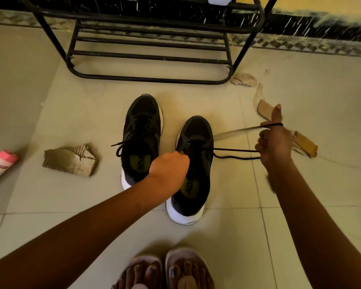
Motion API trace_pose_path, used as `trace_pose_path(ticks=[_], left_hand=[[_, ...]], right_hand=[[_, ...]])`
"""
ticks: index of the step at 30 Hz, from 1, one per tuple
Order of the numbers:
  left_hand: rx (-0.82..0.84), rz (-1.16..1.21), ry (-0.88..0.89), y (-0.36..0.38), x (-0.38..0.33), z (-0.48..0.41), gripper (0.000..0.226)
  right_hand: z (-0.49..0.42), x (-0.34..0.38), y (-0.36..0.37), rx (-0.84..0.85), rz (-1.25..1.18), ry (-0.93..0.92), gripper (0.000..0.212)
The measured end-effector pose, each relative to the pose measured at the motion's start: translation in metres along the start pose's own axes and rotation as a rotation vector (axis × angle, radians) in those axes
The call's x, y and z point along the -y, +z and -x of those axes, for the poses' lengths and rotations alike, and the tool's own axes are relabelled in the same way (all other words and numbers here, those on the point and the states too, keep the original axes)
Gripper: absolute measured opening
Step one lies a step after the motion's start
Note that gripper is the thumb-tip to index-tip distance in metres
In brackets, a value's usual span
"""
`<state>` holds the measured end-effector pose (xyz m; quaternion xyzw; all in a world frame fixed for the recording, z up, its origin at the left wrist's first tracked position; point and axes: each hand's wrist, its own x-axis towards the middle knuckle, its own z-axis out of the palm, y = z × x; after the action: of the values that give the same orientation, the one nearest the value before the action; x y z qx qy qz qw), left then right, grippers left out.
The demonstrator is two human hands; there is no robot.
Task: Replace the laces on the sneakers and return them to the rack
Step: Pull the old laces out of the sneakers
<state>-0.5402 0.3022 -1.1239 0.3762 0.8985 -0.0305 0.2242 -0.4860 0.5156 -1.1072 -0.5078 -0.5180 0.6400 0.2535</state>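
Observation:
Two black sneakers with white soles stand side by side on the tiled floor, toes pointing away from me. The left sneaker (142,130) has a loose black lace hanging off its left side. My left hand (169,166) rests closed on the tongue area of the right sneaker (194,163), pinching near its eyelets. My right hand (274,140) is held out to the right, gripping the right sneaker's black lace (236,153), which stretches taut from the shoe and loops around my raised thumb. The black metal shoe rack (150,49) stands beyond the sneakers.
Torn cardboard pieces lie on the floor: one to the left (71,160), others to the right (304,143) and near the rack's foot (243,79). A pink-capped bottle (0,165) lies at the far left. My sandalled feet (165,270) are at the bottom.

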Motion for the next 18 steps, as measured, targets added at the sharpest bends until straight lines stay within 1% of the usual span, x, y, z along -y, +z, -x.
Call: trace_pose_path(ticks=[3,4,5,6,7,8,9,10,11,12,13,14,15,16,17,18], left_hand=[[0.01,0.0,-0.007,-0.001,0.001,0.001,0.016],[0.018,-0.001,-0.01,-0.001,0.001,0.001,0.015],[0.023,0.003,-0.011,-0.001,0.002,0.001,0.014],[0.026,0.012,-0.008,-0.001,0.003,0.001,0.012],[0.028,0.033,0.002,-0.001,0.004,0.001,0.009],[0.026,0.068,0.016,-0.002,0.006,0.0,0.013],[0.028,0.109,0.033,-0.004,0.007,-0.001,0.021],[0.029,0.151,0.04,-0.006,0.008,-0.002,0.031],[0.019,0.184,0.034,-0.009,0.009,-0.004,0.039],[-0.013,0.198,0.021,-0.012,0.011,-0.006,0.044],[-0.065,0.188,0.007,-0.014,0.013,-0.009,0.046],[-0.122,0.171,-0.002,-0.016,0.016,-0.012,0.046],[-0.174,0.164,-0.003,-0.018,0.02,-0.016,0.043],[-0.209,0.174,-0.004,-0.018,0.023,-0.02,0.037],[-0.225,0.196,-0.002,-0.018,0.025,-0.024,0.031],[-0.226,0.233,0.005,-0.017,0.026,-0.028,0.027]], right_hand=[[0.001,-0.006,-0.011,-0.259,0.73,-0.693,0.047],[0.0,-0.003,-0.015,-0.339,0.896,-0.866,0.047],[-0.002,0.0,-0.02,-0.374,0.995,-0.978,0.045],[-0.005,0.005,-0.024,-0.345,1.079,-1.01,0.04],[-0.012,0.007,-0.028,-0.251,1.159,-0.957,0.031],[-0.016,0.008,-0.031,-0.114,1.242,-0.846,0.023],[-0.021,0.007,-0.032,0.056,1.328,-0.697,0.025],[-0.022,0.005,-0.032,0.247,1.395,-0.552,0.036],[-0.017,0.002,-0.03,0.403,1.401,-0.439,0.047],[-0.009,-0.002,-0.025,0.506,1.364,-0.395,0.053],[0.002,-0.007,-0.019,0.578,1.284,-0.402,0.053],[0.015,-0.014,-0.012,0.632,1.164,-0.402,0.049],[0.028,-0.02,-0.005,0.68,1.038,-0.36,0.043],[0.04,-0.027,0.002,0.731,0.934,-0.28,0.039],[0.05,-0.033,0.008,0.774,0.879,-0.205,0.041],[0.058,-0.04,0.012,0.798,0.887,-0.184,0.047]])
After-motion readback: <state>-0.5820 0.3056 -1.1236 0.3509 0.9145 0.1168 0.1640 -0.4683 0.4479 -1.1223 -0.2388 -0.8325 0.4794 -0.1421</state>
